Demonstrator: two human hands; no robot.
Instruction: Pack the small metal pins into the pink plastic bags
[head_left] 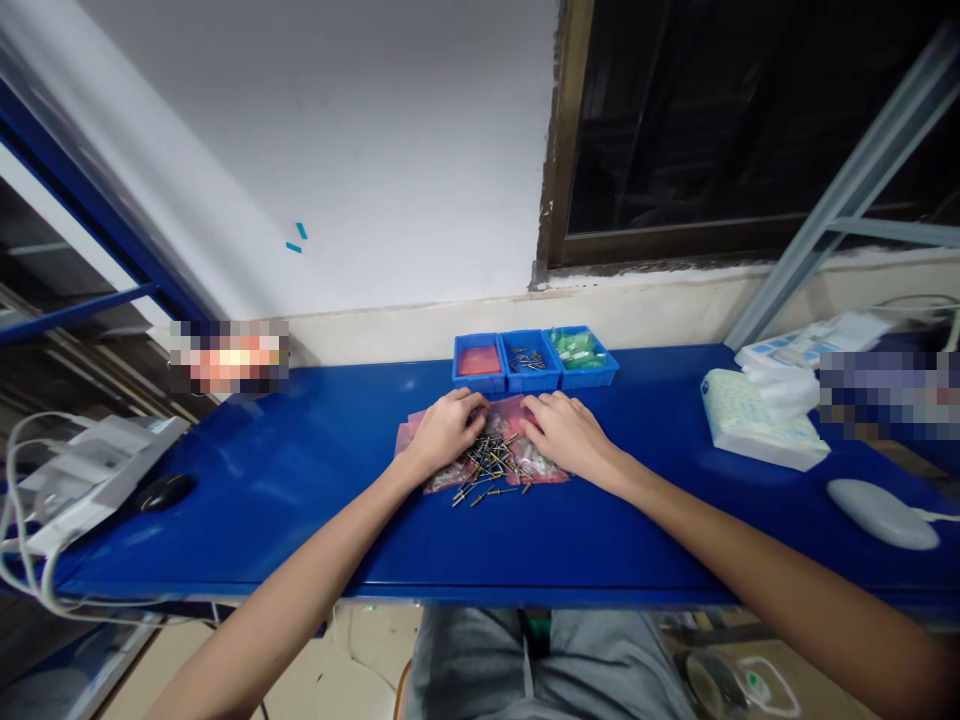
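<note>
Left hand (448, 430) and right hand (570, 432), fingers (469, 403) half curled on pink bags (541, 464), grip unclear, rivets (491, 458) between

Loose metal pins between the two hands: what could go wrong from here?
The pins lie in an open heap with a few strays, so a brush from the left hand or right hand might scatter them over the blue table.

Both hands are at the pink bags around the heap; pulling one could drag pins along.
</note>
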